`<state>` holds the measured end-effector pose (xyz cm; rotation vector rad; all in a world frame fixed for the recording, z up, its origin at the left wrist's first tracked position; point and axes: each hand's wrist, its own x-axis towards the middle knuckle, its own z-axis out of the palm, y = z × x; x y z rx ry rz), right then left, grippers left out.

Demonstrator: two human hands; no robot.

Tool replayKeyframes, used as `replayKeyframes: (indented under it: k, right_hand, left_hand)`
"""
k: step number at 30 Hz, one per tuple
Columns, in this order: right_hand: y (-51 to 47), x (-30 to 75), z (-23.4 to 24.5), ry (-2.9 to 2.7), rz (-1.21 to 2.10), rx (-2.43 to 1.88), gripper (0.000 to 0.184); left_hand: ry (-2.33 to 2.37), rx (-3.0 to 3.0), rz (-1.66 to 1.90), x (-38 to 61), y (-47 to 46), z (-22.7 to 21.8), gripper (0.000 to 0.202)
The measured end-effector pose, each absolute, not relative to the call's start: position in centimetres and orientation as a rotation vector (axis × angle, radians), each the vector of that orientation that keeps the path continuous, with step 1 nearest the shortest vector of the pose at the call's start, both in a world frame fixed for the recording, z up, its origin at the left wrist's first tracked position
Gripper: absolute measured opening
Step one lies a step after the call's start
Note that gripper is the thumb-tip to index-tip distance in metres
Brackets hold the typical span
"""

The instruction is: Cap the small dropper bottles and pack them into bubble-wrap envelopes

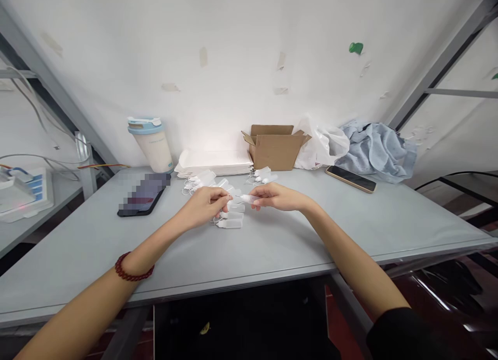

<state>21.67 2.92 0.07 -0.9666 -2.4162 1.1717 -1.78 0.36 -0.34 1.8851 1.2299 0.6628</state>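
Both hands are out over a grey table (272, 246), fingers pinched. My left hand (205, 204) and my right hand (272, 196) together hold one small white plastic bottle (243, 198) between their fingertips. Just below lie several more of these small white bottles (230, 222) in a loose pile, and others (202, 179) are scattered behind towards the wall. A red bead bracelet (132, 271) sits on my left wrist.
A dark phone (142, 196) lies at the left, another phone (351, 179) at the right. Along the wall stand a lidded cup (151, 142), a stack of white sheets (216, 163), an open cardboard box (274, 147), a white bag (322, 144) and blue cloth (375, 147).
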Motion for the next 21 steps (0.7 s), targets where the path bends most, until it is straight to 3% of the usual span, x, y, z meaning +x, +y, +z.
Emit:
replayKeyframes:
  k: [21]
  right_hand:
    - [2.98, 21.47, -0.35, -2.398, 1.111, -1.014, 0.017]
  left_hand:
    - [1.251, 1.903, 0.683, -1.89, 0.44, -0.65, 0.026]
